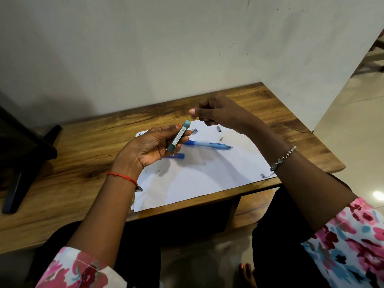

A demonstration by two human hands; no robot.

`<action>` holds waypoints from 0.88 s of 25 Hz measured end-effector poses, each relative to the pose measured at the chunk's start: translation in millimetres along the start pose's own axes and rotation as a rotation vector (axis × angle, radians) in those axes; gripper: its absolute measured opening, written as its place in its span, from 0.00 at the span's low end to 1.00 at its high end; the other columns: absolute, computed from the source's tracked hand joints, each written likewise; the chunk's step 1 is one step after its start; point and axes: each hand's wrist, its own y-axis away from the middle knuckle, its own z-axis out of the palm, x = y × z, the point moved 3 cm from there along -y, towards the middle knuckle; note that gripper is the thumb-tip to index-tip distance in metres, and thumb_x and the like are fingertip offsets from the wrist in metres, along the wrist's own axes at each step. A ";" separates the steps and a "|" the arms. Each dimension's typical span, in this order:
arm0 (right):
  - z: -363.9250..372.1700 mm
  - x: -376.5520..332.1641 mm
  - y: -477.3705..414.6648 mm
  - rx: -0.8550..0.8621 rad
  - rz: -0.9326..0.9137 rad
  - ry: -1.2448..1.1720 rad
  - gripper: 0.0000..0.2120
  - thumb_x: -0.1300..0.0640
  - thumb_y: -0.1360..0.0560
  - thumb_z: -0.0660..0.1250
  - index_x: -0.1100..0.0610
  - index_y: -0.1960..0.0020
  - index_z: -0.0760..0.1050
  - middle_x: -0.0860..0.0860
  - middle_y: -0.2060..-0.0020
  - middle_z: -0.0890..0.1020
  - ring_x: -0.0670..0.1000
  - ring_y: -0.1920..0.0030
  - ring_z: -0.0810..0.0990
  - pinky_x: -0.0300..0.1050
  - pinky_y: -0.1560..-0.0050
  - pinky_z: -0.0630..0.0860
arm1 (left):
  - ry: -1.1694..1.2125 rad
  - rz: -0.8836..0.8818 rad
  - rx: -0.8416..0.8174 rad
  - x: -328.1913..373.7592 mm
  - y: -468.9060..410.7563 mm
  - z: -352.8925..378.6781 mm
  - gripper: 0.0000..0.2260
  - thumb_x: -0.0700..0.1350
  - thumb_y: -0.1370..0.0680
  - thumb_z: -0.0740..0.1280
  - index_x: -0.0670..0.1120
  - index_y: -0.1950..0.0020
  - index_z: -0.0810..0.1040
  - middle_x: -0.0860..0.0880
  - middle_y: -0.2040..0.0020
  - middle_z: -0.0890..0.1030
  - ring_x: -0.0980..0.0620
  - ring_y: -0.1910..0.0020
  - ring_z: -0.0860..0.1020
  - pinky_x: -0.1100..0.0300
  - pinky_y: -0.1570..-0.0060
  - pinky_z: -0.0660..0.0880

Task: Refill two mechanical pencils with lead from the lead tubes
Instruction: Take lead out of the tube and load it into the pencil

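My left hand (153, 146) holds a green lead tube (178, 135) tilted, its pale top end pointing up and right. My right hand (216, 113) hovers just above and right of that end, thumb and forefinger pinched together; whether a lead sits between them I cannot tell. A blue mechanical pencil (209, 145) lies on the white paper (207, 177) below my hands. A second pencil (193, 130) shows only its tip behind the tube. A blue lead tube (176, 156) lies partly under my left hand. A small metal cap (218, 129) and a tiny eraser piece (221, 138) rest on the paper.
The paper lies on a wooden table (83, 154) set against a white wall. A dark stand (25, 154) occupies the table's left side. The table's right edge drops to a tiled floor (353, 121).
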 end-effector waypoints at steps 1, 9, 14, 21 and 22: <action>0.4 0.1 0.0 -0.009 -0.003 0.000 0.11 0.60 0.24 0.65 0.67 0.60 0.75 0.54 0.72 0.66 0.43 0.75 0.64 0.32 0.73 0.63 | 0.002 -0.002 0.000 0.1 0.2 0.2 0.18 0.41 0.23 0.59 0.43 0.66 0.85 0.49 0.67 0.85 0.58 0.71 0.81 0.69 0.74 0.76; -5.4 1.5 2.7 -0.081 0.002 0.076 0.09 0.59 0.27 0.69 0.67 0.54 0.80 0.55 0.70 0.72 0.49 0.69 0.67 0.33 0.72 0.63 | 0.010 -0.008 0.007 1.1 2.0 -0.1 0.17 0.41 0.23 0.60 0.43 0.66 0.84 0.49 0.67 0.85 0.58 0.71 0.81 0.68 0.73 0.77; -4.6 3.1 2.0 -0.114 -0.010 0.080 0.08 0.60 0.28 0.69 0.64 0.52 0.81 0.52 0.73 0.74 0.46 0.72 0.68 0.32 0.75 0.63 | 0.024 -0.035 0.025 1.4 3.6 0.8 0.16 0.42 0.23 0.61 0.42 0.64 0.84 0.48 0.68 0.84 0.57 0.72 0.81 0.69 0.75 0.76; 0.0 14.4 -0.8 -0.259 0.138 -0.051 0.05 0.65 0.27 0.66 0.64 0.54 0.81 0.49 0.72 0.82 0.45 0.76 0.67 0.34 0.76 0.60 | 0.057 -0.078 0.107 4.4 7.2 3.0 0.05 0.40 0.25 0.64 0.40 0.56 0.79 0.46 0.68 0.85 0.56 0.70 0.83 0.70 0.73 0.77; 0.8 16.2 -0.7 -0.269 0.187 -0.079 0.06 0.66 0.27 0.66 0.64 0.53 0.81 0.48 0.72 0.82 0.44 0.76 0.67 0.33 0.76 0.61 | 0.051 -0.076 0.116 5.2 7.8 3.4 0.05 0.39 0.25 0.65 0.40 0.57 0.79 0.45 0.68 0.85 0.56 0.70 0.83 0.70 0.73 0.77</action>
